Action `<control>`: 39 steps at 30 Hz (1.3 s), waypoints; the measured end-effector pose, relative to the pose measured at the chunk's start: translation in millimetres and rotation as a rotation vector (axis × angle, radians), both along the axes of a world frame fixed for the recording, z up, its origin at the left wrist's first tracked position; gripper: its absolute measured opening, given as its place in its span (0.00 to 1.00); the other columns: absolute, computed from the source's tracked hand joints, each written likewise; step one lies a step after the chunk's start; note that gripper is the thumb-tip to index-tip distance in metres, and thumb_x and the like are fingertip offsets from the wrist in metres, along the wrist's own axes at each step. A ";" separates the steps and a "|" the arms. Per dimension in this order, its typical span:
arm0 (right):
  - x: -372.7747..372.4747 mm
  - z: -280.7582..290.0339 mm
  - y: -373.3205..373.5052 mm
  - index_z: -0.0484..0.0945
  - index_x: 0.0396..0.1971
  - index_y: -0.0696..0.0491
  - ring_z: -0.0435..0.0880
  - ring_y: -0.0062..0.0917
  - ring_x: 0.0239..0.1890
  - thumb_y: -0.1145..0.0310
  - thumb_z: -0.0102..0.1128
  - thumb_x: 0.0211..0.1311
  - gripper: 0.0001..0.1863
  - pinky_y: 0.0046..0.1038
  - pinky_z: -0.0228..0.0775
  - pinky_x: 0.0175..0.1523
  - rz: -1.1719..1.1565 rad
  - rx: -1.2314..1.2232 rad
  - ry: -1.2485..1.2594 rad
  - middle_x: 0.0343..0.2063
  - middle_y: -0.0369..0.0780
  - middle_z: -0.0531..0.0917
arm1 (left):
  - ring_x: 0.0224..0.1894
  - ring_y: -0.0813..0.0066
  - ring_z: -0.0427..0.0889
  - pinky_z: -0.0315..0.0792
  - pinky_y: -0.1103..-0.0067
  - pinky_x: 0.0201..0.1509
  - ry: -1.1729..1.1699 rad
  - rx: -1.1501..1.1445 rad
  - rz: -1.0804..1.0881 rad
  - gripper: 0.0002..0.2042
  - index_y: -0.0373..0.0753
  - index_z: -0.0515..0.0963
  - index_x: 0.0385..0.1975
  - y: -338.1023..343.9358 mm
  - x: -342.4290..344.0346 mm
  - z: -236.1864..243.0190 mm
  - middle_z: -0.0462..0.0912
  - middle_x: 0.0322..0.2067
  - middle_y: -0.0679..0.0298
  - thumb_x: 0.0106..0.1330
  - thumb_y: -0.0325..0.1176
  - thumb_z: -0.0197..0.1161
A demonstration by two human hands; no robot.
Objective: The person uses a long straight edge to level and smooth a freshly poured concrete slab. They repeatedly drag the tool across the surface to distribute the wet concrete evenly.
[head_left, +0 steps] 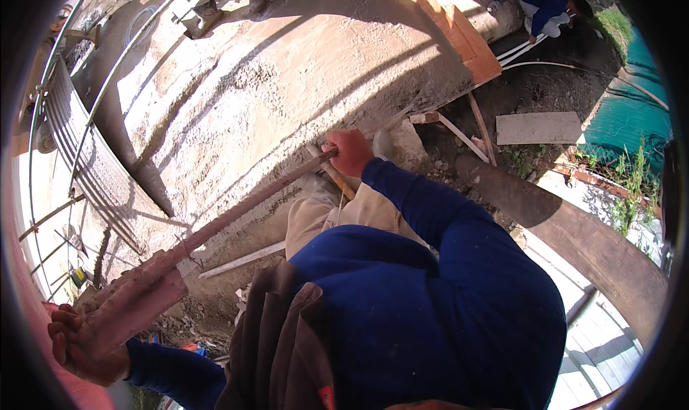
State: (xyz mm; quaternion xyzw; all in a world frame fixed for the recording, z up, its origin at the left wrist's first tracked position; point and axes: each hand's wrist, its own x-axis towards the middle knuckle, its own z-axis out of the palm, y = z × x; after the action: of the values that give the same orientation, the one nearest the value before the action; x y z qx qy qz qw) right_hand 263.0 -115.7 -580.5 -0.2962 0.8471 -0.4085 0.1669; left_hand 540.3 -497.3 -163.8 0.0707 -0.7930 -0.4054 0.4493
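A long reddish-brown bar (pixel 244 208) with a rough, dirt-caked surface slants across my front, from lower left to the middle. Its lower-left part broadens into a flat plate-like piece (pixel 154 302); whether it is wood or metal is unclear. My right hand (pixel 349 152) is closed round the thin far end. At the wide end, my left hand (pixel 86 345) has its fingers curled over the edge. Just below my right hand, a tool with an orange handle (pixel 343 185) shows at my waist, partly hidden by the bar.
Rough grey concrete (pixel 287 58) spreads ahead, with another person's boots (pixel 204 15) on it. Corrugated sheet (pixel 86 144) and bent rods stand at left. A wooden board (pixel 466 40) lies at far right, near a crouching person (pixel 545 12). A dark curved plank (pixel 574 223) runs along my right.
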 end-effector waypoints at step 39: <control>-156.5 -106.7 103.4 0.78 0.27 0.53 0.84 0.51 0.35 0.62 0.66 0.62 0.11 0.50 0.73 0.42 0.116 0.300 -0.073 0.26 0.49 0.84 | 0.33 0.69 0.71 0.69 0.73 0.40 -0.284 -0.161 0.334 0.11 0.32 0.74 0.38 128.1 -138.8 -135.0 0.72 0.31 0.60 0.63 0.26 0.45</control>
State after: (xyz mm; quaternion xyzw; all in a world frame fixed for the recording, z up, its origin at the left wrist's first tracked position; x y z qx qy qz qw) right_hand 106.5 -12.3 -687.2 -0.3014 0.8735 -0.2775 0.2631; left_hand 401.5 -369.2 -298.8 0.2213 -0.8553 -0.2469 0.3981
